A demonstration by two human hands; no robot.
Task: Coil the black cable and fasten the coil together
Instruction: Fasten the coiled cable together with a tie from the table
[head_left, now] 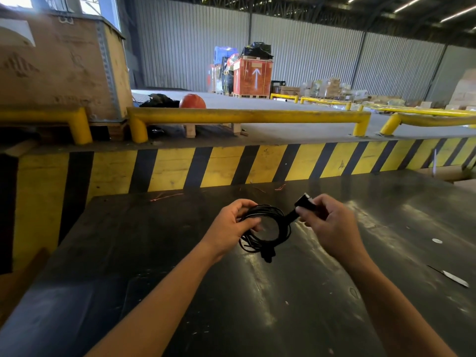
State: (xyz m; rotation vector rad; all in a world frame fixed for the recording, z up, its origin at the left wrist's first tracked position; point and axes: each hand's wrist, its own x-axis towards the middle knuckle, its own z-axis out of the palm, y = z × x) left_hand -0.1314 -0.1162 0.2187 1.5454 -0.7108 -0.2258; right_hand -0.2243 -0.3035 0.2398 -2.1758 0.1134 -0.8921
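The black cable (279,234) hangs as a round coil of several loops above the dark table (180,266). My left hand (233,228) grips the coil's left side, thumb and fingers closed over the strands. My right hand (327,222) pinches the black plug end (305,203) at the coil's upper right, held up and apart from the loops. A second plug (268,256) dangles at the bottom of the coil.
A yellow-and-black striped wall (231,166) borders the table's far edge, with yellow guard rails (244,115) behind it. A knife-like blade (453,278) and a small white scrap (437,240) lie on the table's right side. A large crate (59,65) stands at far left.
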